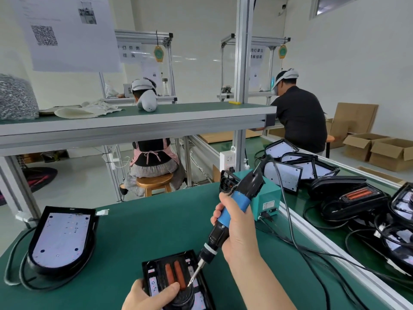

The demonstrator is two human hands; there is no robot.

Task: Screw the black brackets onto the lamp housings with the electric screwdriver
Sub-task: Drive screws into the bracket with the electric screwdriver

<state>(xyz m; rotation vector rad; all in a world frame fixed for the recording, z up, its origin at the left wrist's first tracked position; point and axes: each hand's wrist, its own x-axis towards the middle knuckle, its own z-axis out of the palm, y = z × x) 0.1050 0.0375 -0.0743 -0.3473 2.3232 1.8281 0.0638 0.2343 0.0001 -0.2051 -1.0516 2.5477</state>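
Above the lamp housing (156, 271), right grip (237, 229) holds screwdriver (239, 203) tilted.

The green counter (138, 231) carries a lamp housing (156, 271) at its near edge, lying flat with two orange strips facing up. A second housing (60, 238) rests at the left, white face up, its black cable (13, 260) looped round it on the mat. A teal power box (269, 198) stands at the right edge. On the adjoining counter (234, 145), more housings (288, 173) lie heaped among cables.
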